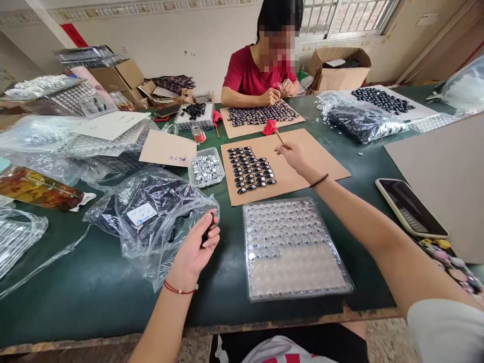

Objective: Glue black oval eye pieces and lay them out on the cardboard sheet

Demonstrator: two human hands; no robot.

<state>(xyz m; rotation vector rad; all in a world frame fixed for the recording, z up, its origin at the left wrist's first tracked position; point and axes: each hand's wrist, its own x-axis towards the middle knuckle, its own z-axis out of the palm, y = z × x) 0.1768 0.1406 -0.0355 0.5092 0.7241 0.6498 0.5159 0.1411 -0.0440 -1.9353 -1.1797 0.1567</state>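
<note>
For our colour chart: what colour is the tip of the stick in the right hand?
The tip is red, clearest in the head view.

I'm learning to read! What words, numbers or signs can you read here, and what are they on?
No text reads clearly enough to quote.
White label on the plastic bag: handwriting, too blurred.
Tan card: handwritten marks, too blurred.
White sheet: faint marks, too small.
Red strip on the wall: dark marks, too blurred.
</note>
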